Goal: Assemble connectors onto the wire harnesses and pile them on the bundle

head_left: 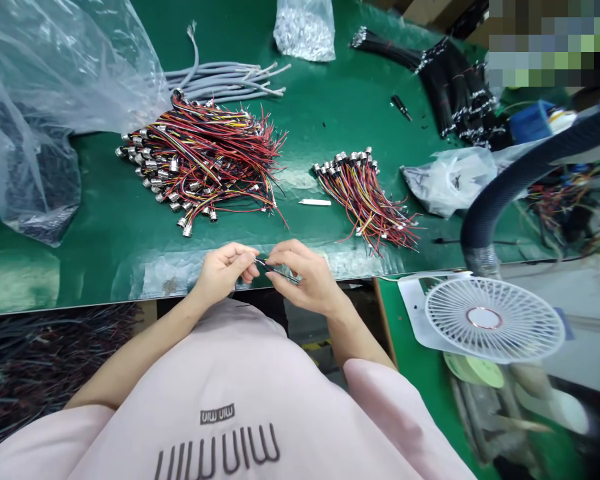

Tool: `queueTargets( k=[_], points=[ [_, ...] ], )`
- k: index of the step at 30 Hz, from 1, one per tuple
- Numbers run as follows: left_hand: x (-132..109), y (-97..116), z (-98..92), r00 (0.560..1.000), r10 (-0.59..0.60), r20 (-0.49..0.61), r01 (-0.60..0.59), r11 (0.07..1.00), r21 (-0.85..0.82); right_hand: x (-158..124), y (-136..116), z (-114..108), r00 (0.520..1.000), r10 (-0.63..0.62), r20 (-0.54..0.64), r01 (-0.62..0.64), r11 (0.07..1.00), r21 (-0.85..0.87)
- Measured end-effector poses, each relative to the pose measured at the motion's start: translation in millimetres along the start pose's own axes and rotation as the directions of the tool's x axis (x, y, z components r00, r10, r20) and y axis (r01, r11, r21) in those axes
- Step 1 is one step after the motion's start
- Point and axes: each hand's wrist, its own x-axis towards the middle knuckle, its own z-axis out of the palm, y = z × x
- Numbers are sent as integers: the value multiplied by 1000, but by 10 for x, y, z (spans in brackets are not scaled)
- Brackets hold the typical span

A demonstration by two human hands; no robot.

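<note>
left hand (225,270) and right hand (307,280) each pinch one thin black wire (276,269) at the green worktop (105,233) edge; a slack pinch may drop it off.

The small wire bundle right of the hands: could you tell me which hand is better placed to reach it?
Likely the right hand: the small wire bundle lies on its side, the left hand farther off; both pinch a thin dark wire.
</note>
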Motion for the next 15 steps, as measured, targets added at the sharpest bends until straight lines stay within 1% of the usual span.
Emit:
queueTargets(
  k=[3, 9, 12, 15],
  points=[
    [-3, 4, 25, 1000, 4, -25, -3, 1000, 30, -28, -13, 77, 999, -3, -54, -3, 994, -112],
    [-9, -3, 74, 996, 48, -70, -44, 997, 63, -18, 12, 242, 990, -18, -143, -11, 980, -198],
    [-4, -36, 79, 992, 76, -97, -72, 996, 43, -10, 14, 353, 973, -38, -226, -17, 972, -235],
    [1, -82, 70, 989, 103, -105, -102, 995, 18, 1, 8, 442, 945, -58, -321, -13, 977, -212]
  ],
)
